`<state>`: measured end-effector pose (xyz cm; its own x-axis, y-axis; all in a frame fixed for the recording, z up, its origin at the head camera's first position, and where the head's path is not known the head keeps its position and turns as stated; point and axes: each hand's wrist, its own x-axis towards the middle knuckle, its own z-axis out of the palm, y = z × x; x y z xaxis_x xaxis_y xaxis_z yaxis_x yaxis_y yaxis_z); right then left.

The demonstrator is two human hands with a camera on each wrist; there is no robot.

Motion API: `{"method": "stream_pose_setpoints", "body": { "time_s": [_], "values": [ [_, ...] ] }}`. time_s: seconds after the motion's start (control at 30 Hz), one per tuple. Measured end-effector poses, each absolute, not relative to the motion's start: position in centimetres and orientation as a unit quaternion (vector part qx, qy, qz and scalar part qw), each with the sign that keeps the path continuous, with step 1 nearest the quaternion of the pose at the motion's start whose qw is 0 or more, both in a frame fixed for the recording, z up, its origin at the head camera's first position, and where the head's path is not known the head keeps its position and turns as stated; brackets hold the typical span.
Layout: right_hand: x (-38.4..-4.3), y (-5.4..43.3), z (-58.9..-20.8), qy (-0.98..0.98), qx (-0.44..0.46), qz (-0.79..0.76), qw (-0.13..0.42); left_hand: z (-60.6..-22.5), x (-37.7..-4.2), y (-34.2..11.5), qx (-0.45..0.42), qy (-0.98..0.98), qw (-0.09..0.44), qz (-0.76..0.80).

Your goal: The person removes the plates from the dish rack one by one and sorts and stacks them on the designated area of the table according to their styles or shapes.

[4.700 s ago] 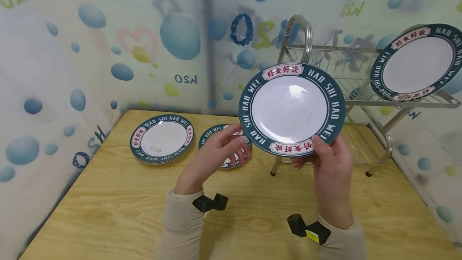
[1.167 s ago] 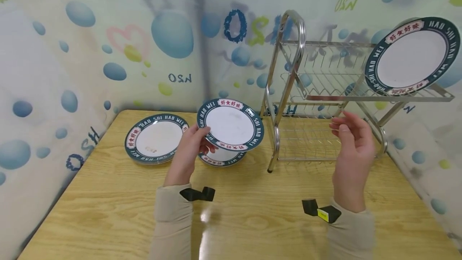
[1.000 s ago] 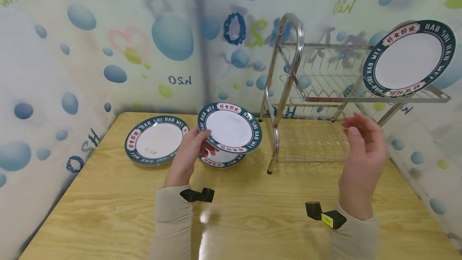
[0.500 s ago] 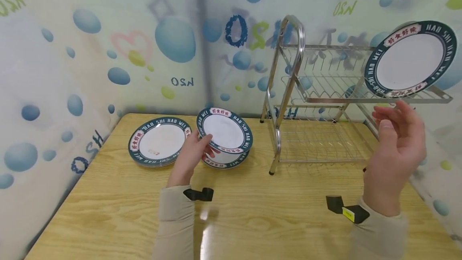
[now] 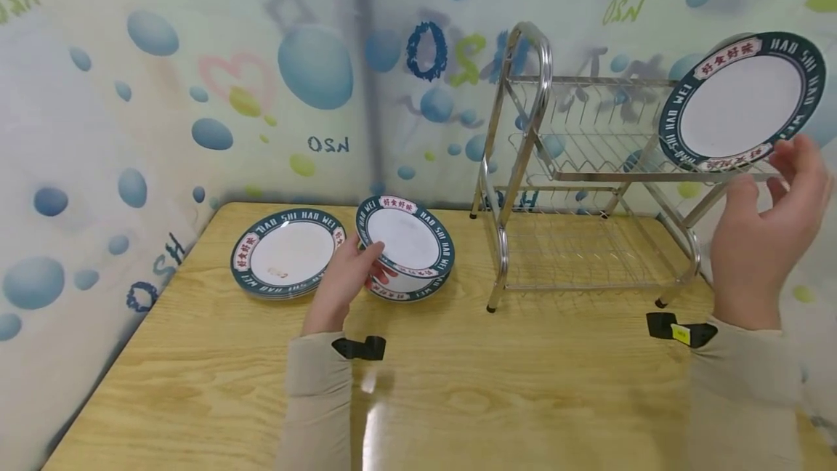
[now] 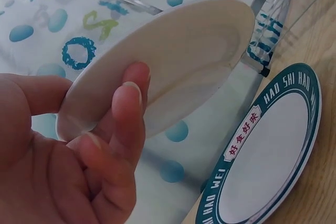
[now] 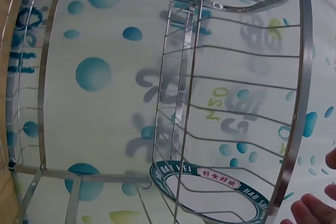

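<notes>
My left hand [image 5: 346, 275] pinches a round white plate [image 5: 407, 237] with a dark green lettered rim, thumb on its upper face and fingers underneath. The plate is tilted, and its pale underside [image 6: 184, 61] shows in the left wrist view. It overlaps a similar plate [image 6: 268, 166] lying on the table. On the right, my right hand [image 5: 768, 238] is raised with loosely bent fingers, holding nothing. Its fingertips overlap the lower edge of a larger green-rimmed plate [image 5: 739, 104] leaning on the rack's upper tier in the head view; the right wrist view shows them beyond the rack's rail.
A two-tier metal dish rack [image 5: 543, 93] stands at the back right, with bare wire slots on its lower tier. At the back left lies a stack of green-rimmed plates [image 5: 290, 253]. The wooden table [image 5: 458, 398] meets a patterned wall [image 5: 248, 57].
The plate held by my right hand at first is now in my left hand, lowered over the plate on the table. My right hand has moved right and up toward the racked plate.
</notes>
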<state>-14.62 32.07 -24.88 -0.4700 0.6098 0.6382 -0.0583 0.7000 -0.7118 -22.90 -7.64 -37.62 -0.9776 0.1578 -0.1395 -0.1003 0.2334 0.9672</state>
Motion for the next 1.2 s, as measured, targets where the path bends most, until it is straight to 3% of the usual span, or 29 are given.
{"method": "stream_pose_setpoints", "body": {
  "time_s": [0.47, 0.63, 1.2],
  "values": [
    [-16.3, 37.1, -23.6, -0.829, -0.264, 0.302, 0.390, -38.0, -23.1, -7.6, 0.001, 0.781, 0.115, 0.614],
    [-17.0, 38.0, -22.9, -0.863, -0.284, 0.267, 0.322, -38.5, -23.2, -7.7, -0.011, 0.782, 0.126, 0.611],
    [-18.4, 40.0, -20.8, -0.921, -0.271, 0.182, 0.212, -39.0, -23.6, -7.8, -0.001, 0.801, 0.129, 0.584]
  ]
}}
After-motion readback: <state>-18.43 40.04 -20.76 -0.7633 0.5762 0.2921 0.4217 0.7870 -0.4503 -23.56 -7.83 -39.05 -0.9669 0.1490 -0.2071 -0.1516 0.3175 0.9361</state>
